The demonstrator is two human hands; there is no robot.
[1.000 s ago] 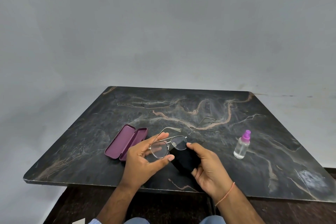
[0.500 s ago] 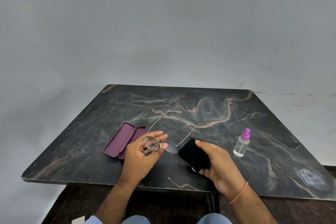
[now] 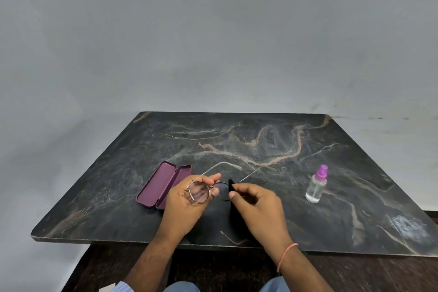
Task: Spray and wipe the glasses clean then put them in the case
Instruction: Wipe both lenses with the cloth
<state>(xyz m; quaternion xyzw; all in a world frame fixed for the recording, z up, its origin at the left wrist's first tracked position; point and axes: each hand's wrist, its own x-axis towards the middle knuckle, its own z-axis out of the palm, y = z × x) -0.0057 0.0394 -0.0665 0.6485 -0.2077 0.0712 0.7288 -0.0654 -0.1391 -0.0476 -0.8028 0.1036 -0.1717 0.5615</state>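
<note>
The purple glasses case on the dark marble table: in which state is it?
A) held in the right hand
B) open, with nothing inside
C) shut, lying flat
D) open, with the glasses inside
B: the purple glasses case lies open on the dark marble table with both halves bare, while the left hand holds the thin metal-framed glasses above it.

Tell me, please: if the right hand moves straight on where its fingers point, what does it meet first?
Most likely the glasses: the right hand, holding the black cloth, points at the lens nearest it. Depth is unclear from one view.
</note>
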